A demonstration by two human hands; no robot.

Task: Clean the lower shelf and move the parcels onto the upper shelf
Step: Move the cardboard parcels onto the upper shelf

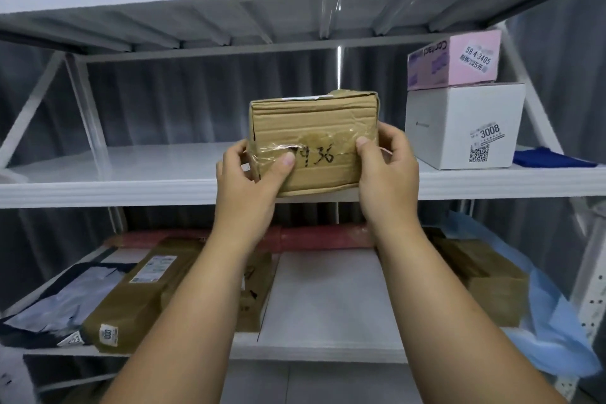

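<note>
1. A brown cardboard parcel (pixel 313 141) is held up at the near edge of the upper shelf (pixel 131 188), about midway along it. Its bottom edge sits level with the shelf lip, but whether it rests on the board cannot be told.
2. The left hand (pixel 252 179) grasps the parcel's lower left corner — thumb pressed flat on the taped front face beside the black handwritten marks, the other fingers wrapped behind the left side.
3. The right hand (pixel 385 170) grasps the lower right corner in the same way, thumb on the front face, fingers curled round the right side.
4. To the right on the upper shelf stands a white box (pixel 459 125) with a "3008" sticker, and a pink box (pixel 455 59) lies stacked on top of it. A blue cloth (pixel 554 157) lies just right of the white box.
5. On the lower shelf (pixel 328 305), to the left, a long brown parcel (pixel 141 292) lies flat, with a grey-and-black plastic mailer (pixel 62 302) further left beside it.
6. A red flat package (pixel 311 236) lies along the far side of the lower shelf — partly hidden by both forearms.
7. To the right, another brown box (pixel 488 275) sits on light blue plastic wrap (pixel 557 331).
8. The middle of the lower shelf shows bare white board.
</note>
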